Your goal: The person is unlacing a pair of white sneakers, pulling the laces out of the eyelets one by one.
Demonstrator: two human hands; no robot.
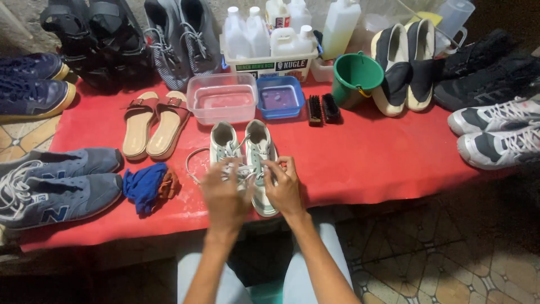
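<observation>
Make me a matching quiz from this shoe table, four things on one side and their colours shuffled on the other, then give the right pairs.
Things:
1. bucket
2. small square tub
3. sandals
4. table cover

Colours:
A. red
B. tan soles with reddish-brown straps
C. green
D. blue

Pairs: 1-C, 2-D, 3-B, 4-A

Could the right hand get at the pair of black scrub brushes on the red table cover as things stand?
Probably yes: the right hand is busy on the pale sneakers' laces, but only bare red cover lies between it and the brushes.
</observation>
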